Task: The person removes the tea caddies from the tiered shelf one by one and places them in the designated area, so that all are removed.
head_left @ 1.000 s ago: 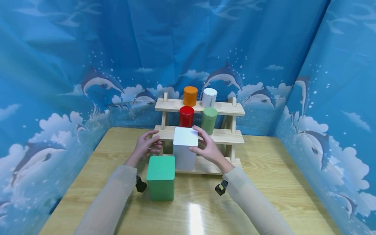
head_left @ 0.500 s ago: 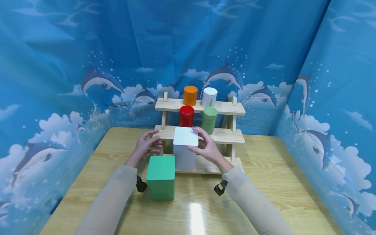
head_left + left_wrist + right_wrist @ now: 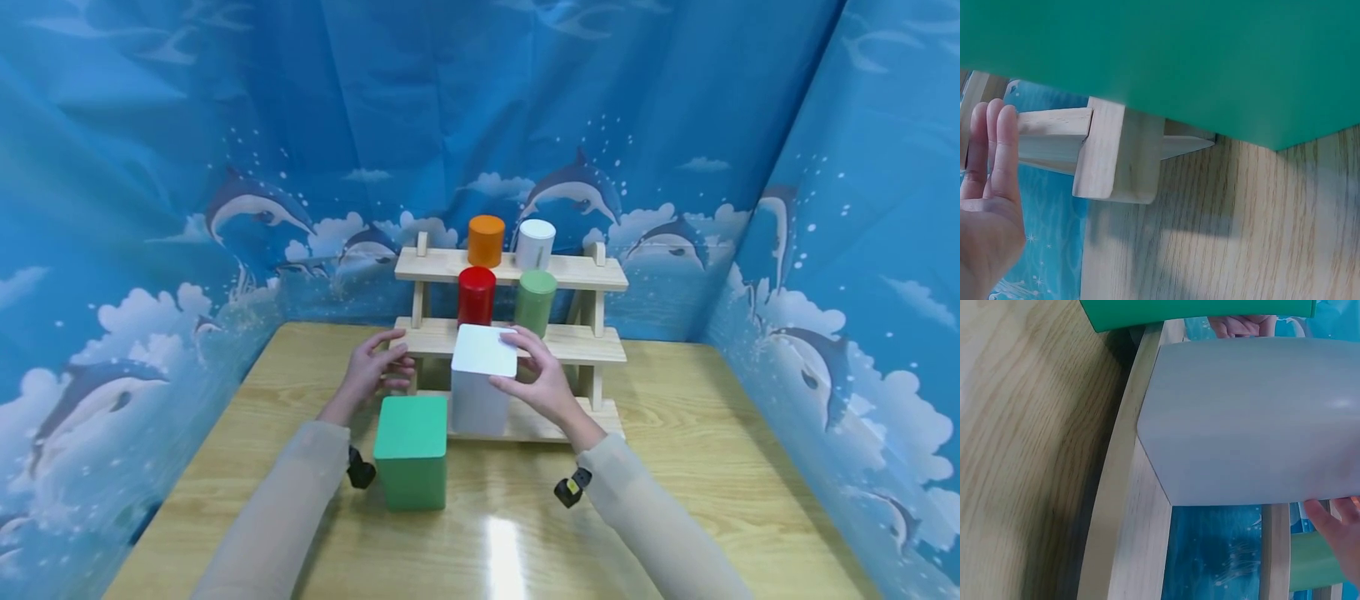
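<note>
A tall white box point(image 3: 480, 400) stands on the lowest tier of a wooden three-tier rack point(image 3: 576, 336). My right hand point(image 3: 546, 379) holds its upper right side, thumb toward the front and fingertips over the top edge. In the right wrist view, the base of the white box point(image 3: 1241, 419) sits on the lowest board. Left of the rack, my left hand point(image 3: 369, 367) has loosely spread fingers and holds nothing. The left wrist view shows that hand point(image 3: 991, 206) near the rack's wooden side. A green box point(image 3: 411, 471) stands on the table in front, between the forearms.
A red cylinder point(image 3: 476, 296) and a light green one, the green cylinder point(image 3: 536, 304), stand on the middle tier. On the top tier are an orange cylinder point(image 3: 486, 242) and a white cylinder point(image 3: 535, 244). A blue dolphin curtain point(image 3: 337, 125) hangs behind the wooden table point(image 3: 675, 433).
My right hand and the white box have shifted slightly to the right along the lowest tier. My left hand and the green box have stayed in place.
</note>
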Available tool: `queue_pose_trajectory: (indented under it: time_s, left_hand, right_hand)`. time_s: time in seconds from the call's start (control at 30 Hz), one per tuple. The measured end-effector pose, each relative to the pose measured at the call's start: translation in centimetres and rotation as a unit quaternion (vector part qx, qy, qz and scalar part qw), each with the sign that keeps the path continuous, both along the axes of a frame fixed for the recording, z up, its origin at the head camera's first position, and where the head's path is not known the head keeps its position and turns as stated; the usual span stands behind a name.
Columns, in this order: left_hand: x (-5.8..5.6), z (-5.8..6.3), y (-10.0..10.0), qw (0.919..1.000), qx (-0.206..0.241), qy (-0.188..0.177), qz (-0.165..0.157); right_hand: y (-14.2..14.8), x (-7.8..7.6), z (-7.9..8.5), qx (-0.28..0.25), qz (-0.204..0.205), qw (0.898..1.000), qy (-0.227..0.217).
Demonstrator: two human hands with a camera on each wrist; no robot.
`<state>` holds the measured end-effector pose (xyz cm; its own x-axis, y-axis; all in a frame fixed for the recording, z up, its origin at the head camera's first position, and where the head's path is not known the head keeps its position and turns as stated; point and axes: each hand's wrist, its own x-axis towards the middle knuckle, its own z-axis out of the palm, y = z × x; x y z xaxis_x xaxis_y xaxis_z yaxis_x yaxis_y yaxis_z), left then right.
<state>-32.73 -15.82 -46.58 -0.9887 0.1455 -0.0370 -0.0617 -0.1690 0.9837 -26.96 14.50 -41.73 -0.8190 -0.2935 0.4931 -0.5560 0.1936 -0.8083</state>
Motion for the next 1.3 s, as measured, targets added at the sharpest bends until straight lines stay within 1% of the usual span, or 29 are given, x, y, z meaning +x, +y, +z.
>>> queue_pose_trajectory:
  time_s: [0.1, 0.2, 0.33, 0.43, 0.53, 0.7, 0.9, 1.03, 1.3]
  left_hand:
    - [0.0, 0.0, 0.0, 1.0, 0.007, 0.0, -0.002]
    - [0.0, 0.0, 0.0, 1.0, 0.008, 0.002, -0.004]
    - [0.0, 0.0, -0.1, 1.0, 0.003, -0.001, -0.002]
    - [0.0, -0.1, -0.1, 1.0, -0.001, -0.003, 0.002]
    - [0.0, -0.1, -0.1, 1.0, -0.005, -0.001, 0.001]
    - [0.0, -0.1, -0.1, 1.0, -0.004, 0.007, -0.003]
    - [0.1, -0.1, 0.0, 0.9999, -0.004, 0.01, 0.0]
    - [0.2, -0.2, 0.0, 0.9999, -0.012, 0.008, 0.001]
    - [0.0, -0.3, -0.1, 0.9999, -0.006, 0.007, 0.005]
  right_hand:
    - [0.2, 0.4, 0.1, -0.005, -0.004, 1.0, -0.002]
    - [0.3, 1.1, 0.4, -0.016, -0.006, 1.0, -0.005]
    - [0.1, 2.8, 1.7, -0.014, -0.017, 1.0, 0.0]
    - [0.1, 4.0, 2.6, -0.007, -0.037, 0.999, 0.008]
    - [0.3, 4.6, 2.8, -0.011, -0.053, 0.998, 0.009]
    - [0.8, 5.4, 2.8, -0.029, -0.055, 0.998, 0.021]
    - [1.6, 6.5, 2.6, -0.026, -0.054, 0.997, 0.047]
    - [2.1, 7.1, 2.6, -0.032, -0.042, 0.996, 0.066]
    - [3.0, 8.0, 2.4, -0.036, -0.032, 0.996, 0.074]
